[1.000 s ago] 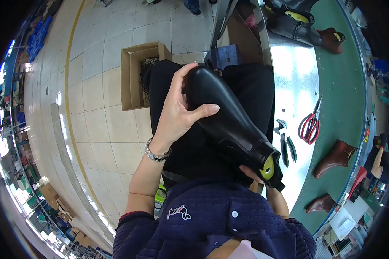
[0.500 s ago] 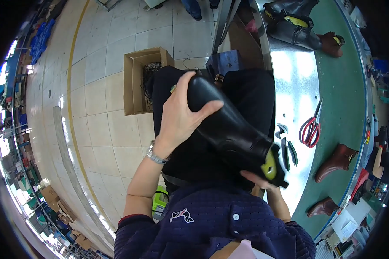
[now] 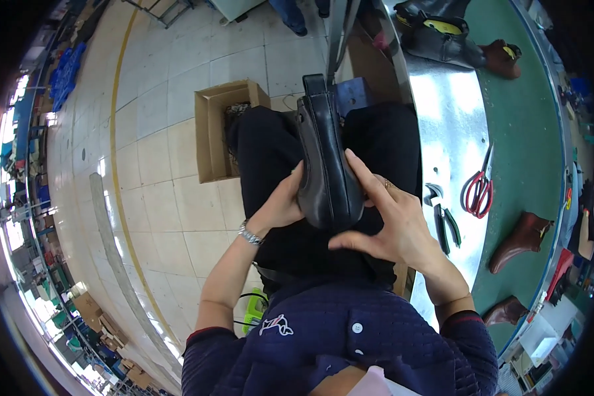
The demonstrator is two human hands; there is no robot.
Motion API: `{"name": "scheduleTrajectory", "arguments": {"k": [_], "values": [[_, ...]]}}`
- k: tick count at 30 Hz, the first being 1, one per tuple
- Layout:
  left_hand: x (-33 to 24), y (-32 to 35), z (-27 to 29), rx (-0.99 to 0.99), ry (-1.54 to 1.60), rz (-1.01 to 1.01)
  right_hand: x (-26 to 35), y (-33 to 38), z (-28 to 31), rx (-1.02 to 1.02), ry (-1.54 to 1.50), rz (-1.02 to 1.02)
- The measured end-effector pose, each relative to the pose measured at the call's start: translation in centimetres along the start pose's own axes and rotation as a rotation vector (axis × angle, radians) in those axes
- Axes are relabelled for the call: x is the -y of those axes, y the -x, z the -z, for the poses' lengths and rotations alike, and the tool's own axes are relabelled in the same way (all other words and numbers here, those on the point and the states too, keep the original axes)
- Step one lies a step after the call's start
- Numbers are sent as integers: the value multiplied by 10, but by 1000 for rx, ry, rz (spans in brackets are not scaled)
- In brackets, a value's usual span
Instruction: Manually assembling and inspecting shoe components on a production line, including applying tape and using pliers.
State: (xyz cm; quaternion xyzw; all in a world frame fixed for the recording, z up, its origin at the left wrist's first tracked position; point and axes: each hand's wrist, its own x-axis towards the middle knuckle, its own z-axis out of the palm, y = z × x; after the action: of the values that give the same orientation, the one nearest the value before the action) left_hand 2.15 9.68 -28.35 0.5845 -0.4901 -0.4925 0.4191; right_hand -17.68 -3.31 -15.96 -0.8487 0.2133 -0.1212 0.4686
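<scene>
A black leather boot (image 3: 323, 158) lies above my lap, its rounded heel end toward me and its opening with a pull loop pointing away. My left hand (image 3: 280, 208) holds the boot's left side near the heel, some of its fingers hidden behind the leather. On the other side, my right hand (image 3: 396, 224) has its fingers along the boot's right edge, while its thumb stretches out just below the heel, apart from it. Part of another right finger shows beside the heel.
On the metal worktop (image 3: 452, 105) to my right lie pliers (image 3: 445, 221) and red-handled scissors (image 3: 480, 188). Black boots (image 3: 442, 43) stand at its far end. Brown boots (image 3: 521, 241) rest on the green surface (image 3: 518, 158). An open cardboard box (image 3: 211, 142) sits on the floor, left.
The boot has turned so its heel end faces me and its shaft points away. My left hand has moved down to the heel; my right hand has come up to the boot's right side.
</scene>
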Motion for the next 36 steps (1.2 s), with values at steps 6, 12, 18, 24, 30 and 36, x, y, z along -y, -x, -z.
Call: {"name": "scheduleTrajectory", "arguments": {"k": [6,12,18,24,30,36], "values": [[43,-2,-3,87,-77,4,-20,5,-23,-68,36,-3],[57,-8,-7,88,-60,-59,-23,10,-26,-110,34,-12],[45,1,-5,97,78,-10,-22,23,-8,-99,-141,-120],[3,61,0,-165,524,285,-102,123,14,-454,571,-557],[-2,80,38,-316,979,168,-127,157,3,-401,668,-697],[-29,63,45,-384,950,335,-129,151,14,-408,194,-854]]}}
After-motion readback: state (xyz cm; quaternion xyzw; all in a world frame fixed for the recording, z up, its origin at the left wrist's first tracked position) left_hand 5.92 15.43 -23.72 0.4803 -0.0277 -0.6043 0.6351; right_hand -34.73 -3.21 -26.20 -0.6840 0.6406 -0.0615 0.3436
